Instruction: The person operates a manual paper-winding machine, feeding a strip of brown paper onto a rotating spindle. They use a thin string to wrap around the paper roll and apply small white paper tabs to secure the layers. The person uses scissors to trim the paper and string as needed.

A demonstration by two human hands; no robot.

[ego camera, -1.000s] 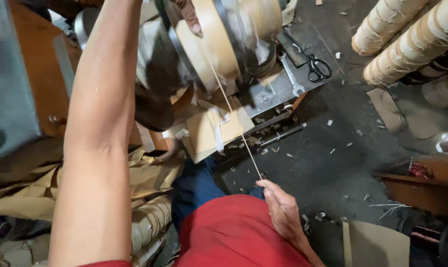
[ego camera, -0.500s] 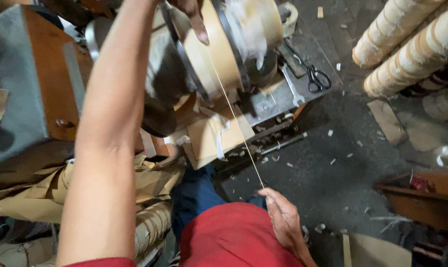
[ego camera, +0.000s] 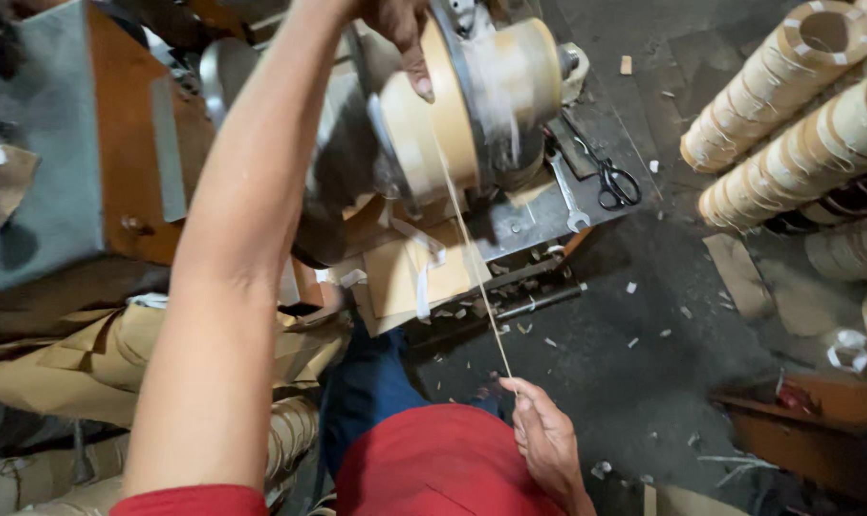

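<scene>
Peeling a thin strip off a spinning tan roll at the winding machine.

The grey and rust-brown machine (ego camera: 118,162) fills the left of the room, with its wide tan roll (ego camera: 443,124) blurred in rotation up top. The left hand (ego camera: 400,29) reaches over, fingers pressed together with a fingertip resting on the roll's face. A taut, pale strip (ego camera: 476,277) runs down from the roll to the right hand (ego camera: 543,435), low by the red shirt, which pinches its end between thumb and fingers. I'd judge the trimming is under way; steady tension seems called for. Scissors (ego camera: 613,182) lie on the machine bed.
</scene>
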